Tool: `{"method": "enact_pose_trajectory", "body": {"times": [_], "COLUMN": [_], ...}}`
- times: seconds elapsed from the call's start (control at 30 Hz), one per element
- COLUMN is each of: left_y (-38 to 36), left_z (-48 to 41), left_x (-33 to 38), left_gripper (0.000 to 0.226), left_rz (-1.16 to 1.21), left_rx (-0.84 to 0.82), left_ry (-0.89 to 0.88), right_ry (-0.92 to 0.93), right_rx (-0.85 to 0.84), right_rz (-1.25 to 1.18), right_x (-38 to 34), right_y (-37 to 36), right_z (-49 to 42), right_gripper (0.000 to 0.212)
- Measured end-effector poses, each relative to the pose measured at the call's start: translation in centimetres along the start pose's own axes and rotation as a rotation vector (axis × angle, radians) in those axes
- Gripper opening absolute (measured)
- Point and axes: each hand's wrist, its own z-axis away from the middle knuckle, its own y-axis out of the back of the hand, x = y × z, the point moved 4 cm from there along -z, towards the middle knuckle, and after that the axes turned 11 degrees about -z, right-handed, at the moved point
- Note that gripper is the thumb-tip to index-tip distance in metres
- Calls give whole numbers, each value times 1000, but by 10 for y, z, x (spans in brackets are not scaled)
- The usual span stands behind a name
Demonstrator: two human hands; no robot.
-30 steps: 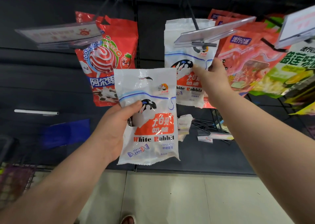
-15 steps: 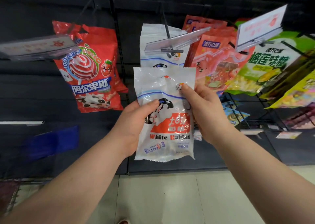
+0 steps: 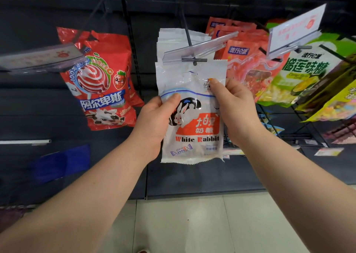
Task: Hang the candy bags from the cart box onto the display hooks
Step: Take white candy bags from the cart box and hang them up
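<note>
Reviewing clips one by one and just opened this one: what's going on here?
A person is stocking hanging candy. Both hands hold a White Rabbit bag: the left hand grips its left edge, and the right hand pinches its upper right part. The bag's top hole sits at the tip of the display hook, in front of a stack of white bags hanging there. Whether it is threaded on is unclear. A red lollipop bag hangs to the left.

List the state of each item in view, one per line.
White Rabbit bag: held upright, top edge at hook tip; threading unclear.
Left hand: grips bag's left edge.
Right hand: pinches bag's right side.
Hook: carries stacked white bags behind.
Red lollipop bag: hanging.
Durian candy bag: hanging.
</note>
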Motion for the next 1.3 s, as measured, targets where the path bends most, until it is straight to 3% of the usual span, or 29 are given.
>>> {"method": "enact_pose_trajectory", "body": {"times": [0.57, 0.8, 1.0, 1.3], "left_y": [5, 4, 6, 7], "left_z": [-14, -16, -22, -32], "left_x": [6, 9, 12, 13], "left_gripper": [8, 6, 5, 4], "left_rz": [-38, -45, -106, -170], "left_rx": [45, 38, 58, 80], "left_ry": [-7, -30, -28, -19], "right_ry": [19, 19, 43, 176], "right_rx": [47, 57, 77, 98], "right_rz": [61, -3, 32, 168], "right_x": [-4, -4, -4, -8], "right_y": [-8, -8, -10, -18], "right_z": [-21, -27, -34, -40], "right_gripper": [41, 35, 42, 31]}}
